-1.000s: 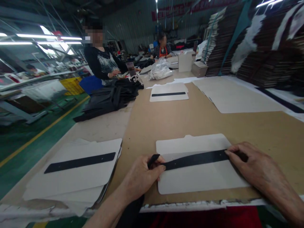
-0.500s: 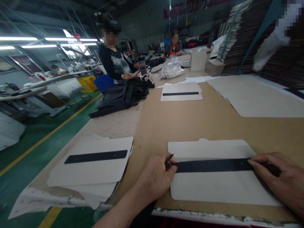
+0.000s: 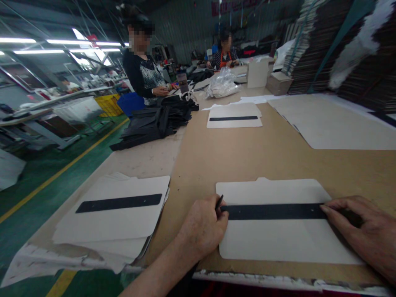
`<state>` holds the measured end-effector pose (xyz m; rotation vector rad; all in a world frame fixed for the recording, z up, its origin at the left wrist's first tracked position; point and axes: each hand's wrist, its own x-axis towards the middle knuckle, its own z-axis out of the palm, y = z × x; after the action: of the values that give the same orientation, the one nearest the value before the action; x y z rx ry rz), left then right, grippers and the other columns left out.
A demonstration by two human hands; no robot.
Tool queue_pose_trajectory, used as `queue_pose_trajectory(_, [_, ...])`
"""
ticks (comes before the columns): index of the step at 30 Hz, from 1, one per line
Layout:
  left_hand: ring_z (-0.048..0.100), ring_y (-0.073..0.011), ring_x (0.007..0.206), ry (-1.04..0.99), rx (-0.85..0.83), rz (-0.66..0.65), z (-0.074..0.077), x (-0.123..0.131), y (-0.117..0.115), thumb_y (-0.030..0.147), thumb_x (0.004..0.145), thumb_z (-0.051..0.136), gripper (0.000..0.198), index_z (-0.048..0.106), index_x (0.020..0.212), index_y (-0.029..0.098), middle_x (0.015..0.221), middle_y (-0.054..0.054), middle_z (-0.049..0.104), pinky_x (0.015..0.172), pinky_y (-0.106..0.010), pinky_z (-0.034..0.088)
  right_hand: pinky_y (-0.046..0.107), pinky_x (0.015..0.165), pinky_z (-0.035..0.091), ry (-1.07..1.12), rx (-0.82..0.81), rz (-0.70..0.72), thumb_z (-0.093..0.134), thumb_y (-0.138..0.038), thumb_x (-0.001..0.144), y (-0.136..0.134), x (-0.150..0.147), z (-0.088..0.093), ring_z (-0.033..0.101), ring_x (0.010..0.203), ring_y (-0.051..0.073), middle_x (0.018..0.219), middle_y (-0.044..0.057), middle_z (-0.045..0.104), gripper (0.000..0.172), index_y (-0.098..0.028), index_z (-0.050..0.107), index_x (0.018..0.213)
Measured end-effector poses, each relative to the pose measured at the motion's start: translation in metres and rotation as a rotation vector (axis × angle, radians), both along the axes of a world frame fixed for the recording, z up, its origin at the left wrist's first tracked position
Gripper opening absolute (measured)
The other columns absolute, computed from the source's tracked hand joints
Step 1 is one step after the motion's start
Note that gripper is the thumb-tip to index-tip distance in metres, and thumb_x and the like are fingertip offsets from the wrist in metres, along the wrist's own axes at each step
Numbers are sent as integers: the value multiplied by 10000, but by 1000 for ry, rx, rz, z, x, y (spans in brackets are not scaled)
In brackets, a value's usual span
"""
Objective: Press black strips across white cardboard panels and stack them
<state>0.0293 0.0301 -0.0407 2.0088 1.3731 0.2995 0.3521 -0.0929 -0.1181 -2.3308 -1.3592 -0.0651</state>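
Note:
A black strip (image 3: 275, 211) with small marks near its ends lies across a pale board (image 3: 266, 241) with rounded corners. My left hand (image 3: 206, 227) pinches the strip's left end, and a thin dark pointed tool (image 3: 219, 201) sticks up from between its fingers. At the other end, the thumb and fingertips of my right hand (image 3: 360, 231) close on the strip. To the left, a stack of similar boards (image 3: 123, 227) carries another black strip (image 3: 119, 203) on top.
Farther up the brown table (image 3: 222, 156) lies a board with a strip (image 3: 234, 111). Large pale sheets (image 3: 340, 123) are at right, a pile of black pieces (image 3: 151, 123) at left. A clear plastic bag (image 3: 222, 84) sits farther back. Two co-workers handle things at the far side.
The whole view has shifted slightly. Both hands keep hold of the strip's ends, and the strip looks flatter and straighter on the board. The nearer co-worker's hands have moved.

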Motion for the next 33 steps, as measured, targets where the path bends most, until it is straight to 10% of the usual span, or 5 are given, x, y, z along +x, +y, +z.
queue_pose_trajectory(15, [629, -198, 896, 100, 157, -49, 1, 1, -3, 172, 801, 584, 216, 642, 1009, 176, 1013, -61, 638, 821, -313, 477, 370, 827, 478, 63, -4, 71, 456, -500, 846, 4, -11, 15, 640, 892, 229, 977, 34, 669, 309, -253, 634, 898])
queue_pose_trajectory(21, [672, -164, 938, 252, 234, -293, 3, 6, -13, 36, 849, 453, 401, 660, 1104, 268, 1150, -19, 623, 878, -281, 517, 357, 799, 520, -120, 11, 215, 428, -354, 946, 1, -14, 16, 671, 879, 208, 1073, 30, 688, 259, -240, 637, 1047])
queue_pose_trajectory(33, [701, -266, 966, 684, 324, -528, -2, 5, -25, 12, 698, 536, 897, 299, 1517, 291, 1498, -138, 430, 804, -403, 600, 320, 719, 586, -573, -114, 423, 442, 16, 757, -15, -43, 28, 639, 941, 229, 1085, 94, 651, 583, -219, 621, 1260])
